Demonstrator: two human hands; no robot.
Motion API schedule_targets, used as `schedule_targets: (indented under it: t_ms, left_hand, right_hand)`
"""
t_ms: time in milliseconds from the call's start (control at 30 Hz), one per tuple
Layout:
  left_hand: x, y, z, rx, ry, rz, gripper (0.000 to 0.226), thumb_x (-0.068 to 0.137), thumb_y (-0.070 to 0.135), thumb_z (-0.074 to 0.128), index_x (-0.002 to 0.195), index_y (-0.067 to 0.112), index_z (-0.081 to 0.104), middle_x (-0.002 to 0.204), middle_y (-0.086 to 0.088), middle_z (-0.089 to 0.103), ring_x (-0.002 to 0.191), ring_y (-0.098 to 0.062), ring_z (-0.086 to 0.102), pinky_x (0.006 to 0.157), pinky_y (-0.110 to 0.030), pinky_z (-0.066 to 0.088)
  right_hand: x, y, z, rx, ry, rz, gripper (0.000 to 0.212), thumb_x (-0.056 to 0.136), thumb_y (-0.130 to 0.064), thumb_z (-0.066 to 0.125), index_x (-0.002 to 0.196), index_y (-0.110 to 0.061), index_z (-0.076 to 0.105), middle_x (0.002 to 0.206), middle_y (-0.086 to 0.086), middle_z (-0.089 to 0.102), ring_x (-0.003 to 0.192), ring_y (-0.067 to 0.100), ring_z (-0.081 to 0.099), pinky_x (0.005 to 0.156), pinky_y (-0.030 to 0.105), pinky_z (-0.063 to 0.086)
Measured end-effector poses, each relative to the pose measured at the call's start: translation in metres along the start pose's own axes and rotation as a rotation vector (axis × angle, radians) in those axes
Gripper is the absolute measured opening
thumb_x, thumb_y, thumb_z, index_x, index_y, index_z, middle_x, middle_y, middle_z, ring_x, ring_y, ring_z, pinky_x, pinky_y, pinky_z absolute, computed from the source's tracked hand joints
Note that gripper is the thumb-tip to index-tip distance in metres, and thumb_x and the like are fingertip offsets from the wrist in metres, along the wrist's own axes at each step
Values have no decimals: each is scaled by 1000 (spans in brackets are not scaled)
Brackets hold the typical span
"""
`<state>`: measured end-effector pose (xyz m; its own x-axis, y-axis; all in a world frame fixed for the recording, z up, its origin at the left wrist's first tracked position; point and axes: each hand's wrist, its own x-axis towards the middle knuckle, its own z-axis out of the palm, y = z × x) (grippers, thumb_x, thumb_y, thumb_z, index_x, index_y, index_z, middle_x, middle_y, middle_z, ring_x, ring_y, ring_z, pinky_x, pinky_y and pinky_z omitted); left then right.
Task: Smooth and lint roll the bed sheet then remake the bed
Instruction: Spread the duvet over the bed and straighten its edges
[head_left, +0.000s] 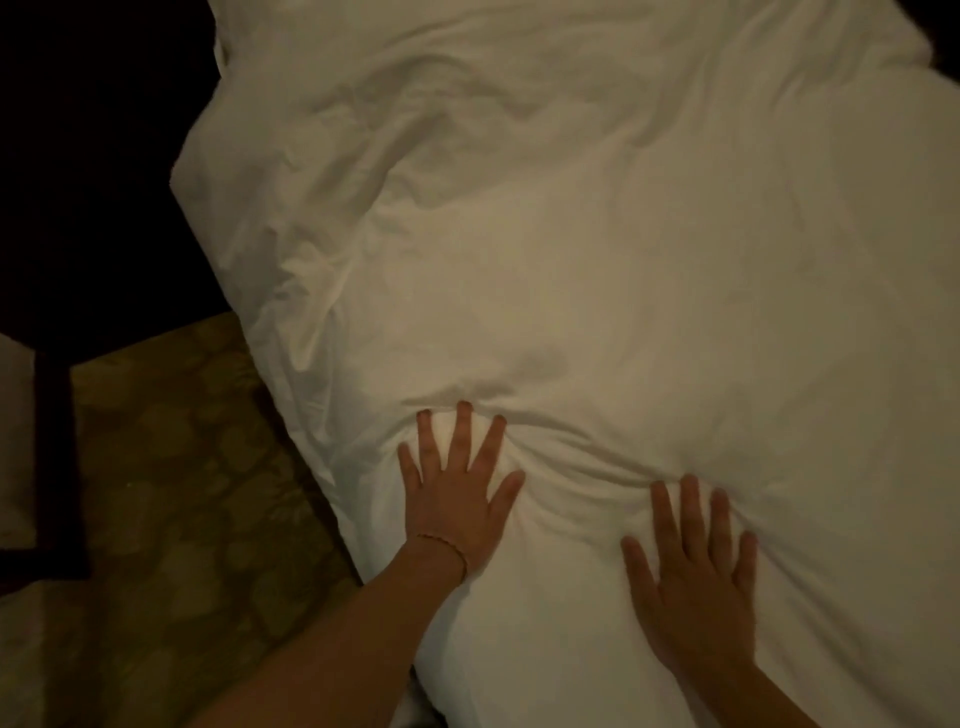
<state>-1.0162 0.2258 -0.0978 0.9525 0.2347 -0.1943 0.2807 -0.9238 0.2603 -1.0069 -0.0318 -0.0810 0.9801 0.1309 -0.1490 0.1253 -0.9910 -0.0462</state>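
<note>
With fingers (461, 436) spread flat and gripping nothing, press left hand (457, 499) and right hand (696, 577) palm-down on white bed sheet (597, 260), lower centre of frame, to push bunched wrinkles toward upper frame. Patterned carpet (171, 493) lower left.

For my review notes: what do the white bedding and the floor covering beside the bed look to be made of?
White bedding: woven fabric, likely cotton or a blend, matte; it creases softly and bunches ahead of the left hand and right hand. Floor covering: probably patterned carpet, dull olive-gold with no shine, though dim light leaves this uncertain.
</note>
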Motion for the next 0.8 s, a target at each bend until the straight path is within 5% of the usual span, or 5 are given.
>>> schedule_targets:
  t_ms: [167, 233, 467, 633, 800]
  left_hand:
    - [77, -12, -24, 61, 44, 227, 60, 103, 55, 13, 159, 36, 3, 169, 3, 0, 155, -29, -5, 118, -64, 9]
    - [111, -30, -43, 102, 24, 242, 63, 102, 55, 17, 160, 31, 7, 168, 4, 1, 155, -23, 0, 118, -64, 14]
    - [205, -110, -97, 89, -5, -80, 67, 97, 65, 1, 155, 39, -18, 163, 14, -27, 150, -19, -27, 120, -56, -11]
    - [219, -118, -93, 107, 18, 124, 65, 101, 57, 7, 160, 29, 7, 169, 3, -2, 155, -27, -3, 119, -62, 15]
    - [254, -160, -100, 198, 46, 255, 63, 102, 58, 19, 159, 31, 19, 169, 5, 7, 155, -26, 4, 120, -58, 14]
  right_hand:
    - [93, -95, -19, 54, 33, -580, 55, 102, -43, 23, 156, -30, 19, 164, -6, 9, 152, 20, 3, 119, 51, 15]
    - [130, -114, -22, 39, 38, -526, 54, 102, -43, 22, 155, -32, 23, 164, -5, 12, 151, 18, 8, 119, 48, 15]
    - [203, -124, -26, 9, 53, -108, 59, 100, -50, 13, 156, -33, 11, 164, -7, -1, 151, 19, -2, 119, 50, 6]
    - [221, -224, -31, 59, -31, -542, 56, 102, -45, 23, 156, -35, 13, 164, -8, 5, 152, 20, 1, 115, 51, 11]
    - [280, -244, -32, 29, 8, -318, 58, 101, -51, 18, 156, -34, 12, 164, -11, 2, 151, 13, -3, 120, 44, 4]
